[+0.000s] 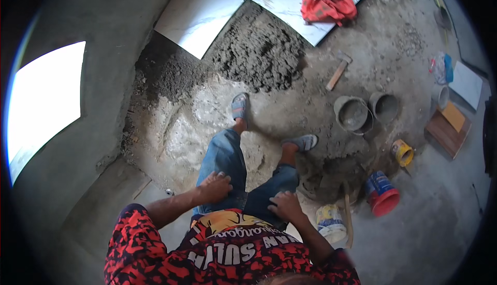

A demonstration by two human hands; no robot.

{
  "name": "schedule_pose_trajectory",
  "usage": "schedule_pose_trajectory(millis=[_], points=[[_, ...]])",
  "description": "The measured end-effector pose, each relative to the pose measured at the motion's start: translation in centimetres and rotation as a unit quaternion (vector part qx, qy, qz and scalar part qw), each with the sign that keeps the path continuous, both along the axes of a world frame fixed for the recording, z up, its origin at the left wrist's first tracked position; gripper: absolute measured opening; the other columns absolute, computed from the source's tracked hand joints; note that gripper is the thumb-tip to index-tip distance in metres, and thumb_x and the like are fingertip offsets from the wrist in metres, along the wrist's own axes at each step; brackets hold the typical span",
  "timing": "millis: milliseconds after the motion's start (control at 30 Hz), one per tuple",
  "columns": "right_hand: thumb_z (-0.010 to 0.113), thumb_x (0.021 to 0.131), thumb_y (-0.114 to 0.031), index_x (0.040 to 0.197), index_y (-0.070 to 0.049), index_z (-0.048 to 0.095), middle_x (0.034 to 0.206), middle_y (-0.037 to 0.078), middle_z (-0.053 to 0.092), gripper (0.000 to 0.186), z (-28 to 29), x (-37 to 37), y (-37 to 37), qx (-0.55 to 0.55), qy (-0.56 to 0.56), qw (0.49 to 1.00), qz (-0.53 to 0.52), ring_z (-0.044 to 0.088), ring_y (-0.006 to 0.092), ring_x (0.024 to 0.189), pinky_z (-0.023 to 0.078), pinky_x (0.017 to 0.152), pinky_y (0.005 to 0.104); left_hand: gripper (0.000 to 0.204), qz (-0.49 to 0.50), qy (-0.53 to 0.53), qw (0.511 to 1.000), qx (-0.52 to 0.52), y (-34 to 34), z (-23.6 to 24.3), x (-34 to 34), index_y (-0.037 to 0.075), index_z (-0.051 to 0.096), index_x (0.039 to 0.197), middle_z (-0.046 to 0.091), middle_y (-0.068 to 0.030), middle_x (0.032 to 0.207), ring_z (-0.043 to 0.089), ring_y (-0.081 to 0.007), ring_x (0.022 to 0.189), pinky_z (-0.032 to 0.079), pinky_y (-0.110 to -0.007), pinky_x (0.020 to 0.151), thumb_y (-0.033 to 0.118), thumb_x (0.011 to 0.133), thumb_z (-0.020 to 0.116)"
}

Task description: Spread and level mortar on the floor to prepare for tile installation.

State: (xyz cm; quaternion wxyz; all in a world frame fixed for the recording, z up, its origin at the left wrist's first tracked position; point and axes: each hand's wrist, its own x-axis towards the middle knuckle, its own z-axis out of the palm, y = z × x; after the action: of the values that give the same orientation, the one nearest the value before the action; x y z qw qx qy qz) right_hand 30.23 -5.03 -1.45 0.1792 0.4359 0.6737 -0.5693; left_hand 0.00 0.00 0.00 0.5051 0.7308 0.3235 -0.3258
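My left hand (215, 186) lies over the upper left leg of my blue jeans (225, 155), its fingers curled in against the cloth. On the other thigh, my right hand (284, 205) has its fingers bent and closed on the denim near the hip. Neither hand shows a tool in it. My feet, in grey sandals (240, 107), stand apart on rough ground. Just ahead of them is a heap of wet grey mortar (259, 52), bordered by a white marbled tile (199, 13) on its far left side.
A red cloth (329, 2) lies on more tiles at the far side. To the right are a hammer (338, 71), mortar buckets (353, 114), a blue and red bucket (383, 194), a yellow pail (402, 153) and a white bucket (331, 223). A bare wall (111, 77) rises at left.
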Motion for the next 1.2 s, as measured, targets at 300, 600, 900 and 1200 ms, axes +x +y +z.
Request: schedule_pose_trajectory(millis=[300,600,900,1200], points=[[0.060,0.077,-0.024,0.077,-0.016,0.063,0.081,0.003,0.059,0.009,2.5,-9.4,9.4,-0.030,0.114,0.958,0.263,0.055,0.0233,0.085,0.038,0.071,0.0409,0.022,0.006,-0.101,0.990,-0.096,4.6,1.6,-9.1,0.009,0.063,0.091,0.059,-0.0107,0.090,0.055,-0.0312,0.095,0.042,-0.047,0.082,0.027,0.083,0.052],[0.053,0.077,-0.010,0.074,-0.007,0.057,0.072,0.014,0.056,0.007,-20.1,-11.6,27.0,0.149,0.245,0.956,0.058,0.057,0.0317,0.070,0.046,0.064,0.0421,0.020,0.270,-0.103,0.957,0.012,19.0,-24.6,-15.7,0.005,0.061,0.095,0.063,-0.0136,0.097,0.062,-0.0285,0.084,0.049,-0.035,0.070,0.017,0.082,0.055],[0.051,0.083,-0.016,0.114,-0.001,0.054,0.108,0.025,0.056,0.036,-48.6,-14.9,64.3,0.525,0.065,0.848,-0.037,0.054,0.0382,0.101,0.043,0.090,0.0429,0.072,0.439,0.031,0.770,0.462,50.5,-56.9,-29.0,0.012,0.037,0.137,0.048,-0.0227,0.127,0.048,-0.0371,0.115,0.039,-0.043,0.098,0.037,0.077,0.068],[0.051,0.085,-0.025,0.136,-0.014,0.030,0.128,0.029,0.038,0.057,-57.3,-23.9,85.3,0.566,-0.099,0.802,-0.163,0.042,0.0455,0.116,0.037,0.097,0.0436,0.086,0.430,0.102,0.804,0.399,51.0,-60.7,-28.5,0.019,0.036,0.138,0.047,-0.0186,0.130,0.050,-0.0293,0.117,0.027,-0.062,0.101,0.023,0.064,0.079]])
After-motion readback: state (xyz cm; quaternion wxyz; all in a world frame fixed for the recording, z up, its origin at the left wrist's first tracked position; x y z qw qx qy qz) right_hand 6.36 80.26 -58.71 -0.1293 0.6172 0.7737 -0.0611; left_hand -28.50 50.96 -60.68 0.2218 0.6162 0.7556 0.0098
